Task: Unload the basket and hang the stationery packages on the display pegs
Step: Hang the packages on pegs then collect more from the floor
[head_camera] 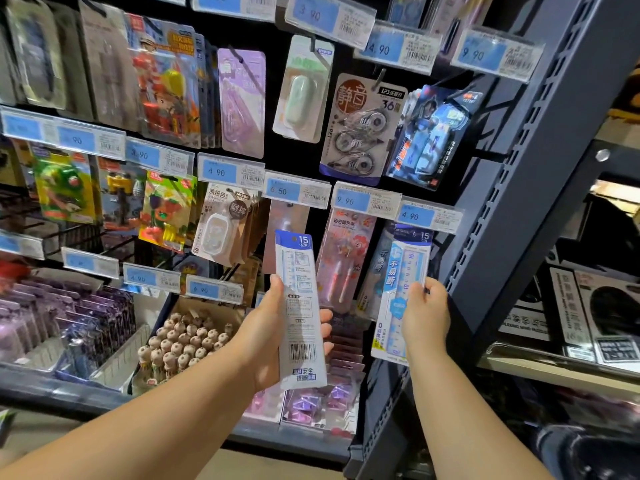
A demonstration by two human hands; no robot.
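Observation:
My left hand (273, 337) grips a long white ruler package (300, 306) with a blue "15 cm" header, held upright with its barcode side toward me, in front of the pegboard display. My right hand (424, 315) holds the side of a second 15 cm ruler package (403, 292), which hangs or is held under the 4.90 price tag (429, 216) at the right end of the lower row. I cannot tell whether that package sits on its peg. The basket is out of view.
Rows of hanging stationery packages fill the black pegboard, each under a blue price tag (365, 199). A dark metal shelf upright (519, 188) stands just right of my right hand. Bins of small erasers (187, 337) and purple items (86, 317) sit below left.

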